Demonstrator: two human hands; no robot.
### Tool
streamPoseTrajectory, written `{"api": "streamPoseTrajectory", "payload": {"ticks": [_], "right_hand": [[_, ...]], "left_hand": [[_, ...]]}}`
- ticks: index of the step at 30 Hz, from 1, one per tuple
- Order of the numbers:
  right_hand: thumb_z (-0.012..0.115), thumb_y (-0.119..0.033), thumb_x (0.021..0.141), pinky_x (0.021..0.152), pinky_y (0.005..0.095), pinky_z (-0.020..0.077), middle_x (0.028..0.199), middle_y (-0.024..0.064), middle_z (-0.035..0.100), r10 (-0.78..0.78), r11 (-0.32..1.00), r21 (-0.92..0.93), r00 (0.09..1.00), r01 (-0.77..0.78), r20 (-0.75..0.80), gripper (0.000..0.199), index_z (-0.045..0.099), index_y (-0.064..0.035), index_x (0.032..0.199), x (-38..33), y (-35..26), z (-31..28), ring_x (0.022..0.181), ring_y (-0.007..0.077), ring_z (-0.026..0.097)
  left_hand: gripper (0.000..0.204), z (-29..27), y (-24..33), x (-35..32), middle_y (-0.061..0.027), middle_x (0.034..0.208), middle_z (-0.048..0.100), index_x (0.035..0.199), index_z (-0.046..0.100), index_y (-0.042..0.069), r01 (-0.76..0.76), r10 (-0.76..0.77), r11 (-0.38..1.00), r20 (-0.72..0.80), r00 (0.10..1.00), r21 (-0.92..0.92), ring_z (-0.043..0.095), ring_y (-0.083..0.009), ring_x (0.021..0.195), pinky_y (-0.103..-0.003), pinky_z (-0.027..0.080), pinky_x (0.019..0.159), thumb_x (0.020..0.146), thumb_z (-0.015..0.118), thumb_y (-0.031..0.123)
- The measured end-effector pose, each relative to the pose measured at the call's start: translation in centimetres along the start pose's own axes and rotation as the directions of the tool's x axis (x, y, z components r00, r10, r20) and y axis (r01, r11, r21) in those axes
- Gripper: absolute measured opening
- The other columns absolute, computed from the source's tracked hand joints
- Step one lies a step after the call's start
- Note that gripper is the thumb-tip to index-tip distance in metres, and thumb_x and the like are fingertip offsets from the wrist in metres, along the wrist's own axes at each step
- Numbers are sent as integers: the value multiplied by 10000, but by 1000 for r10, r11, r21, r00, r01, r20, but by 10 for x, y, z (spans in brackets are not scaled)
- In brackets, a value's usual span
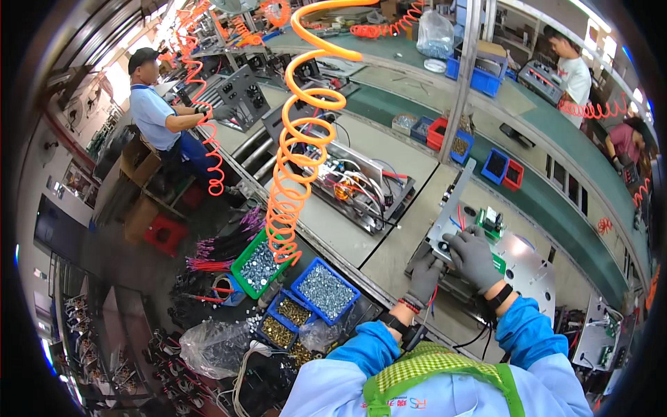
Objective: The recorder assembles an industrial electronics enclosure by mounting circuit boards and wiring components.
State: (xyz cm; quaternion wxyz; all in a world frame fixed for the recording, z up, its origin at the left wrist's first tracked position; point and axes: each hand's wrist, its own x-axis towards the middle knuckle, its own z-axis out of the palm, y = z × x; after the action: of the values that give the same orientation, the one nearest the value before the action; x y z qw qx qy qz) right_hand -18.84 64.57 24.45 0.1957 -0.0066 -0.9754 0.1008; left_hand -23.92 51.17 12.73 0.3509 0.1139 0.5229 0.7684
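In grey gloves, both my hands work at the near left corner of a metal chassis (521,256) with round holes and an upright front panel (450,208). My left hand (424,279) is closed low at the corner, its fingertips partly hidden. Just above it, my right hand (475,256) bends its fingers in a pinch against the panel; whatever lies between them is too small to make out. Red and blue wires (461,218) stick up beside the right fingers. A green circuit board (490,222) sits on the chassis beyond that hand.
Left of me stand a blue bin of screws (325,290), a green bin of hardware (256,265) and small bins of brass parts (278,332). An orange coiled hose (306,132) hangs ahead. Beyond lies an open wired unit (361,184). A co-worker (160,118) stands far left.
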Motion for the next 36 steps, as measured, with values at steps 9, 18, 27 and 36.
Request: {"api": "streamPoseTrajectory", "payload": {"ticks": [9, 18, 27, 36], "right_hand": [[685, -153, 829, 780, 410, 506, 810, 35, 627, -111, 990, -75, 988, 120, 104, 243, 712, -239, 1054, 10, 0, -14, 881, 304, 588], [658, -166, 822, 803, 435, 489, 778, 34, 615, -193, 935, -242, 944, 259, 266, 240, 680, -257, 1043, 20, 4, -10, 905, 317, 580], [671, -219, 842, 842, 422, 489, 827, 42, 647, -137, 950, -245, 964, 193, 228, 172, 692, -230, 1012, 15, 8, -6, 935, 306, 594], [668, -221, 855, 882, 442, 490, 836, 61, 643, -106, 961, -231, 972, 154, 209, 138, 689, -206, 991, 13, 8, -4, 954, 332, 614]], "left_hand": [[250, -1, 4, -3, -76, 883, 659, 1163, 688, -14, -143, 176, 896, -42, 983, 420, 607, -122, 727, -308, 505, 650, 967, 608, 119], [223, 1, -16, 11, -179, 778, 647, 1070, 662, 9, -294, 427, 701, -52, 903, 649, 628, -269, 670, -391, 507, 635, 959, 544, 163], [179, 0, -3, 6, -27, 759, 603, 1072, 633, 56, 231, -243, 952, -39, 969, -201, 555, -110, 614, -263, 423, 518, 1029, 536, 201], [232, -19, 4, 3, -35, 881, 614, 1186, 630, 55, 197, -191, 980, 161, 968, -25, 526, -78, 679, -216, 427, 591, 1041, 568, 225]]}}
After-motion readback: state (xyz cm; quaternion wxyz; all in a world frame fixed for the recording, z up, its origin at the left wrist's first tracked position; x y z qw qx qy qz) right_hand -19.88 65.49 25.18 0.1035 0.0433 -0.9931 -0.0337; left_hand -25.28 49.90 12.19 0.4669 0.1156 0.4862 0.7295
